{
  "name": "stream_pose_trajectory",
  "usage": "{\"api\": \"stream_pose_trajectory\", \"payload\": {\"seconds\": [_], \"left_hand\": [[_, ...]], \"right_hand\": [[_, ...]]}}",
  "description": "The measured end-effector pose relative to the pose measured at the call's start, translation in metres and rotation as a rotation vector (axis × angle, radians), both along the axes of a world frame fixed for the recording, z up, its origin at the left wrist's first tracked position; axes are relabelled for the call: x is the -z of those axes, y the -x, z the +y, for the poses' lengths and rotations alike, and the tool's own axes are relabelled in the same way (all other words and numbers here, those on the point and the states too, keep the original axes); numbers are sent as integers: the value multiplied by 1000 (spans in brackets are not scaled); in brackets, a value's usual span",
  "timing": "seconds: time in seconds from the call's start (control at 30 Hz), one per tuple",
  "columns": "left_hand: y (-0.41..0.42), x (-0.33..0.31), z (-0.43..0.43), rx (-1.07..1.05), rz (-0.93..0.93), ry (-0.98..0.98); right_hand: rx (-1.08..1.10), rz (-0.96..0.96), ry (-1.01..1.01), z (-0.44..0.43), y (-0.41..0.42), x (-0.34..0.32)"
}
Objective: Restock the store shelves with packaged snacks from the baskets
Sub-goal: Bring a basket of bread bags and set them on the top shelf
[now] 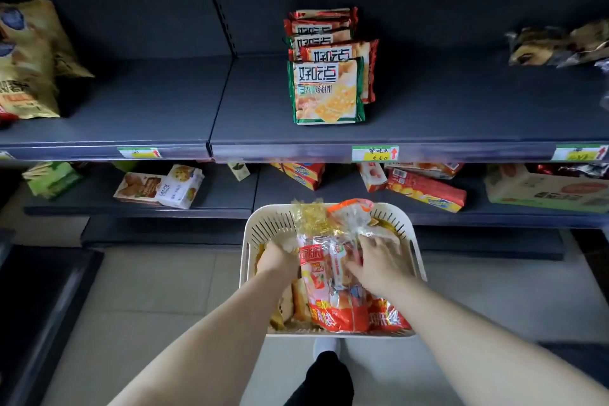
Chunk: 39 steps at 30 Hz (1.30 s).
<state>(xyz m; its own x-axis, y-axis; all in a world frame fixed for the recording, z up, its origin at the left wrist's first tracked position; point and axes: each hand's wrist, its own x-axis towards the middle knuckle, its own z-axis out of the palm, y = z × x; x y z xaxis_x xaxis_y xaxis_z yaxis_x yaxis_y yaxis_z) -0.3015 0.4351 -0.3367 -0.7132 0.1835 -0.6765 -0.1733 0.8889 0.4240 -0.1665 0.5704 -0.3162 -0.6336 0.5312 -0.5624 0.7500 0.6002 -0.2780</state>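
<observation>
Bare forearms led down into the white basket (251, 241), where the snack bags (324, 303) lay heaped. The right hand (379, 262) rested flat-fingered on them; whether the left hand (276, 255) gripped could not be told, its fingers hidden. Light, crinkly, probably slippery film: best pinched at a sealed end.

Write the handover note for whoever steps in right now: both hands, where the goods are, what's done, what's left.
Left hand: down inside the white basket, against the left side of the bagged snacks; its grip is hidden.
Right hand: fingers spread on top of those bags; nothing is lifted.
Goods: the basket is full, in front of the lower shelves.
Done: a row of biscuit packs stands on the upper shelf.
Left: lift the bags out and shelve them; their slot is not clear from here.
</observation>
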Motion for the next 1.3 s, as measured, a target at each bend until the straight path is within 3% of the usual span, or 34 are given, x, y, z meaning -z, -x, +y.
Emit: {"api": "stream_pose_trajectory", "payload": {"seconds": [0.1, 0.5, 0.77, 0.9, 1.03, 1.13, 1.2, 1.3], "left_hand": [[14, 3, -1, 26, 2, -9], [34, 4, 2, 117, 3, 13], [25, -16, -5, 46, 62, -2], [3, -30, -9, 18, 47, -56], [-16, -41, -8, -14, -28, -159], [-35, -59, -8, -148, -241, -229], [-45, -68, -9, -227, -364, -270], [-55, -70, -11, -277, -342, -352]], "right_hand": [[39, -4, 66, -7, 16, 9], [159, 65, -64, -22, 29, 35], [409, 259, 107, 6, -1, 17], [617, 371, 313, 21, -26, 4], [724, 443, 498, 24, -44, -6], [765, 480, 603, 22, -53, -14], [800, 488, 633, 18, -57, -21], [850, 505, 586, 15, -60, -25]]}}
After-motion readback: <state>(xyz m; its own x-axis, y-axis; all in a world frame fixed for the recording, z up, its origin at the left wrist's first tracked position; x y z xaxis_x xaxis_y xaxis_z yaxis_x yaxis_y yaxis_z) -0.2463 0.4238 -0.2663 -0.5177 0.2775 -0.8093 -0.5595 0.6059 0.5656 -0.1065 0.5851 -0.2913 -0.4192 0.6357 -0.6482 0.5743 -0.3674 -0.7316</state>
